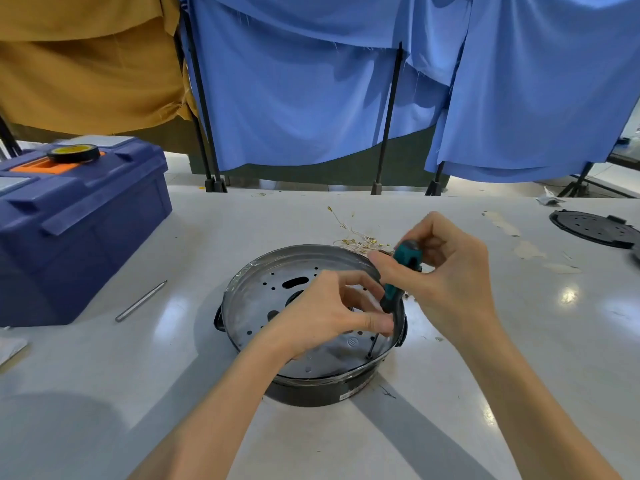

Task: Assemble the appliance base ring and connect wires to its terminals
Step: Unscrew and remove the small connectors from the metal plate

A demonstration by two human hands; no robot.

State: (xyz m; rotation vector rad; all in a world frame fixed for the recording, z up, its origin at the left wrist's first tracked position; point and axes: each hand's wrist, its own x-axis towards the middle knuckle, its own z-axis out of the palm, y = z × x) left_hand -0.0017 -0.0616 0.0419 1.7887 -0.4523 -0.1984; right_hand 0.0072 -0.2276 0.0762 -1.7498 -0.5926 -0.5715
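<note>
The round appliance base [263, 296], a shiny perforated metal pan in a black ring, sits mid-table. My right hand [446, 275] grips the teal and black handle of a screwdriver [398, 278], whose tip rests in the pan near its right front rim. My left hand [332, 313] reaches into the pan and pinches the screwdriver's shaft low down. A tangle of thin wires with gold terminals [356, 239] lies just behind the base.
A blue toolbox [79, 223] with a roll of black tape [73, 153] on its lid stands at the left. A loose metal bit [141, 301] lies beside it. A black round cover [594, 229] is at the far right. Blue and tan cloths hang behind the table.
</note>
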